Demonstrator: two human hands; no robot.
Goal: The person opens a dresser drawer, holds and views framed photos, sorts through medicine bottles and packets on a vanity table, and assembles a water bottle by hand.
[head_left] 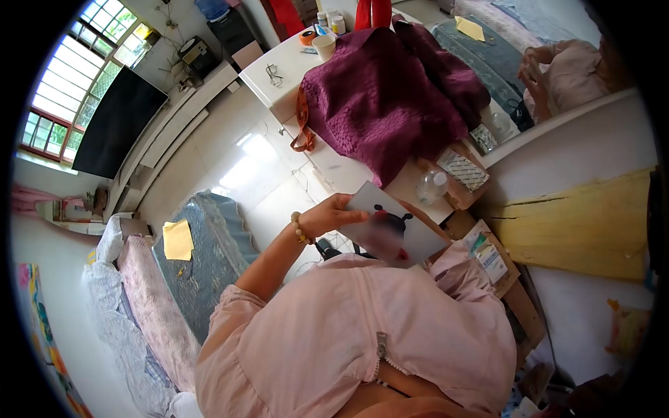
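Printed card [420, 238] — left edge in left grip [330, 215], thumb on top.

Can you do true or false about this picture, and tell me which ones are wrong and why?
1. The left hand is holding a white card. True.
2. The card is blank. False: it has a black and red picture on it, partly blurred.
3. The glasses are on the white table. True.
4. The purple cloth is spread on the floor. False: the purple cloth is draped over the white table.
5. The beaded bracelet is on the left wrist. True.
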